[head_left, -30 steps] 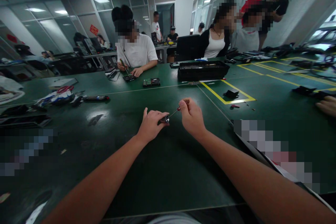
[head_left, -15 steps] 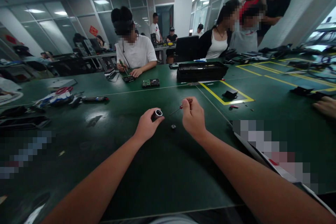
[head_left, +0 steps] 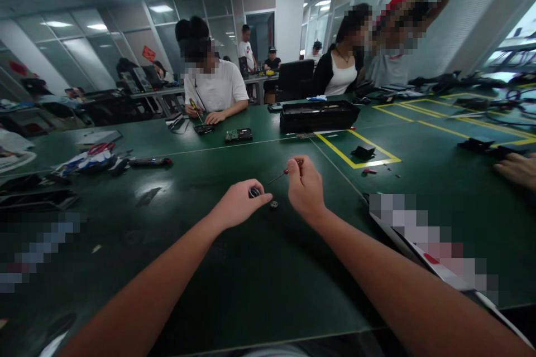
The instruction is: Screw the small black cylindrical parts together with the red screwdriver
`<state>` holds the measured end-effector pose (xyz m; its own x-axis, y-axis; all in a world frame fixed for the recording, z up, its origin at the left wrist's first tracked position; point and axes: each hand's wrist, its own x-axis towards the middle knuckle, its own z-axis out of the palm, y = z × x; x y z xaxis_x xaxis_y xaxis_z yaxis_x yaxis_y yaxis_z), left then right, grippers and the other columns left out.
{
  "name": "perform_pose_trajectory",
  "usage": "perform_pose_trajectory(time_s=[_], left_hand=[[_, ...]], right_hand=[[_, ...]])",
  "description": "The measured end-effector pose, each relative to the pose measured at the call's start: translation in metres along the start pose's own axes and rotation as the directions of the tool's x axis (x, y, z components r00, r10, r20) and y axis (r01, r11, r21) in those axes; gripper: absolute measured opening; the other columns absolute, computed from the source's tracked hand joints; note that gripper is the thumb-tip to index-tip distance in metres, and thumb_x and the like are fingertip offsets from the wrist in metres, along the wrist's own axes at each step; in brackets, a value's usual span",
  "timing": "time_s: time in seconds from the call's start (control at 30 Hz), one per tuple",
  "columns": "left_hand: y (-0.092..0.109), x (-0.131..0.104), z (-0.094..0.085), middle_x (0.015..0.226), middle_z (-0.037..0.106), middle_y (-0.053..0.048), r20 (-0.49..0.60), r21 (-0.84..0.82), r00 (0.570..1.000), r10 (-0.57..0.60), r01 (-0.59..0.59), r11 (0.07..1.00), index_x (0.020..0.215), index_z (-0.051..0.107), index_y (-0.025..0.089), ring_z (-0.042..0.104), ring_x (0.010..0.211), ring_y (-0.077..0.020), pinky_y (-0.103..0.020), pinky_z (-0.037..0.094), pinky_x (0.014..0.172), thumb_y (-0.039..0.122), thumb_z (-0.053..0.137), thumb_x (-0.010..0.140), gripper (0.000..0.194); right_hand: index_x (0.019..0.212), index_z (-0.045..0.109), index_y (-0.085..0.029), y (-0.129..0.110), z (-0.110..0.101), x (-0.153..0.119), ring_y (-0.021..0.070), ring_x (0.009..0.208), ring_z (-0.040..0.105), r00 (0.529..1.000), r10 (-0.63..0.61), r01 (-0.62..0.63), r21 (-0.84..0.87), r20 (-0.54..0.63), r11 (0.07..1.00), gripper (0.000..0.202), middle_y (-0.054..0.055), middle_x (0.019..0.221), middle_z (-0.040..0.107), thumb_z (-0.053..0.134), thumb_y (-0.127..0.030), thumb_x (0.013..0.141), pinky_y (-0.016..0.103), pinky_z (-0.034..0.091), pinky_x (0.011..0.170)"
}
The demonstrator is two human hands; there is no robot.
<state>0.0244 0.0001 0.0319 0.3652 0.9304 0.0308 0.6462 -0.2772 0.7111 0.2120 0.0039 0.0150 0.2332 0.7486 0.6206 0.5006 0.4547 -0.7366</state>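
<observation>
My left hand (head_left: 238, 202) is closed around a dark cylinder with a pale ring at its end (head_left: 253, 193); the fingers hide most of it. Just right of my left thumb, a small round metal part (head_left: 273, 204) lies on the green tabletop (head_left: 259, 279). In my right hand (head_left: 305, 185) is a screwdriver (head_left: 286, 171), gripped by its reddish handle. Its thin shaft points left and down toward the cylinder, and the tip is apart from it.
Ahead stands a long black tray (head_left: 320, 117). A circuit-board device (head_left: 238, 134) lies near a co-worker in white (head_left: 218, 86). At left are a dark pen-shaped tool (head_left: 151, 162) and a pile of tools (head_left: 90, 159). Right of my forearm is a white-edged panel (head_left: 402, 234).
My left hand has lowered slightly and turned with the cylinder, bringing its thumb close to the small metal part. My right hand has barely moved and keeps hold of the screwdriver.
</observation>
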Motion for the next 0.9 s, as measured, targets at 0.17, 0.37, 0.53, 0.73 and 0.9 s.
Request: perform_pose_trajectory(time_s=[0.17, 0.37, 0.53, 0.73, 0.9], left_hand=[[0.010, 0.007, 0.021, 0.106, 0.071, -0.005, 0.149, 0.342, 0.989, 0.003, -0.054, 0.938, 0.111, 0.071, 0.024, 0.065, 0.094, -0.0254, -0.036, 0.046, 0.073, 0.042, 0.065, 0.090, 0.027], [0.002, 0.022, 0.034, 0.107, 0.071, -0.008, 0.214, 0.507, 0.977, -0.006, -0.106, 0.855, 0.118, 0.070, 0.025, 0.067, 0.092, -0.0284, -0.038, 0.048, 0.073, 0.040, 0.063, 0.092, 0.031], [-0.003, 0.019, 0.025, 0.106, 0.072, -0.006, 0.156, 0.373, 0.988, 0.013, -0.071, 0.925, 0.110, 0.072, 0.023, 0.066, 0.095, -0.0260, -0.037, 0.049, 0.078, 0.038, 0.066, 0.090, 0.026], [-0.028, 0.001, -0.011, 0.099, 0.072, -0.006, 0.047, 0.001, 0.997, -0.059, 0.059, 0.998, 0.111, 0.075, 0.022, 0.064, 0.082, -0.0207, -0.033, 0.048, 0.076, 0.042, 0.066, 0.087, 0.032], [-0.054, -0.031, -0.051, 0.087, 0.064, -0.005, -0.115, -0.469, 0.944, -0.311, 0.224, 0.854, 0.108, 0.072, 0.017, 0.054, 0.064, -0.0133, -0.023, 0.035, 0.053, 0.043, 0.068, 0.082, 0.037]], right_hand=[[0.090, 0.053, -0.023, 0.001, 0.000, 0.000, 0.0180, 0.065, 0.057, 1.000, 0.003, -0.003, 0.005, 0.017, 1.000, 0.025, 0.001, 0.072, 0.061, 0.040, -0.040, 0.102, 0.032, 0.039, 0.063], [0.091, 0.053, -0.022, 0.003, 0.001, -0.001, 0.0179, 0.066, 0.057, 1.000, 0.007, -0.007, 0.010, 0.029, 1.000, 0.026, 0.002, 0.075, 0.062, 0.039, -0.040, 0.103, 0.032, 0.039, 0.064], [0.091, 0.054, -0.023, 0.002, 0.001, 0.000, 0.0179, 0.066, 0.057, 0.999, 0.012, -0.012, 0.004, 0.043, 1.000, 0.026, 0.002, 0.075, 0.063, 0.039, -0.040, 0.103, 0.032, 0.039, 0.064], [0.091, 0.054, -0.023, 0.002, 0.001, -0.001, 0.0189, 0.068, 0.058, 0.998, 0.036, -0.037, 0.017, 0.058, 0.999, 0.025, 0.002, 0.075, 0.062, 0.040, -0.041, 0.103, 0.032, 0.040, 0.065], [0.091, 0.056, -0.023, 0.003, 0.001, -0.002, 0.0191, 0.070, 0.058, 0.996, 0.044, -0.046, 0.020, 0.082, 0.999, 0.027, 0.002, 0.076, 0.062, 0.041, -0.041, 0.103, 0.032, 0.040, 0.064]])
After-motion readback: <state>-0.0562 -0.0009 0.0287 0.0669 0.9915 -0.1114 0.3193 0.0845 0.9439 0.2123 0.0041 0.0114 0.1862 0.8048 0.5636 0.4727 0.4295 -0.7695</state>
